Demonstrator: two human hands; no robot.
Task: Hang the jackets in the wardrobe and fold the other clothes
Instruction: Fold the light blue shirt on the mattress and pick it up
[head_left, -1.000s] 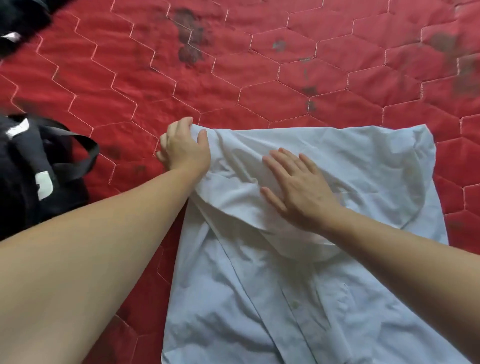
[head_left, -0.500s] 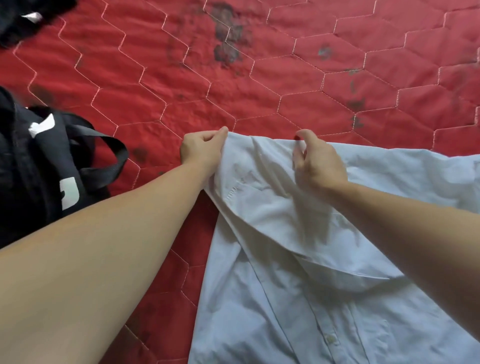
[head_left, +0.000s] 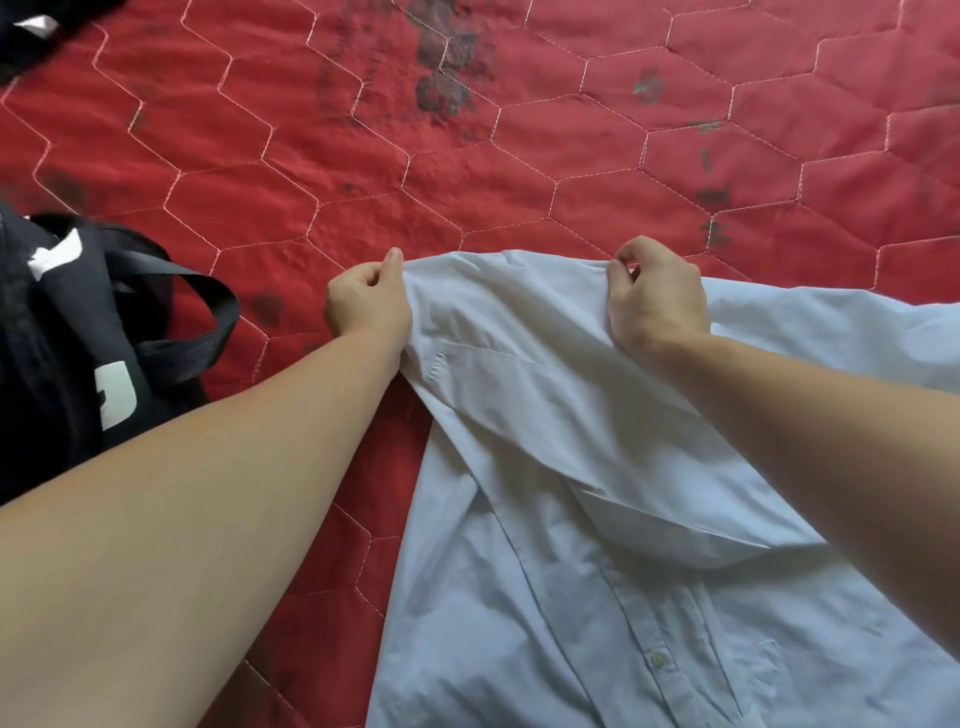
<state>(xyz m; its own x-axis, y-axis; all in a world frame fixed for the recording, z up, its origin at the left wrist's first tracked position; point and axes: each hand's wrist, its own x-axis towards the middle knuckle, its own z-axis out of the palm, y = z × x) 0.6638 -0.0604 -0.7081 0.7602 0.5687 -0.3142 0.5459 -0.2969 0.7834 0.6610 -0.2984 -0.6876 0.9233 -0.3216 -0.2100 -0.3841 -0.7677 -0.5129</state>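
Note:
A white button-up shirt (head_left: 613, 613) lies front up on a red quilted cover (head_left: 467, 182). Its button placket runs down towards the bottom of the view. A folded-over flap of the shirt is lifted off the cover at its far edge. My left hand (head_left: 366, 304) pinches the flap's left corner between thumb and curled fingers. My right hand (head_left: 652, 301) pinches the same far edge further right. The cloth between the two hands is stretched into a taut line.
A black bag (head_left: 78, 332) with a strap loop and white markings lies at the left, next to my left forearm. Another dark item (head_left: 36, 31) shows at the top left corner. The red cover bears dark stains towards the far middle.
A second ago my right hand lay flat on the shirt; it then gripped the far edge. Both hands have since spread apart, stretching the flap's edge between them.

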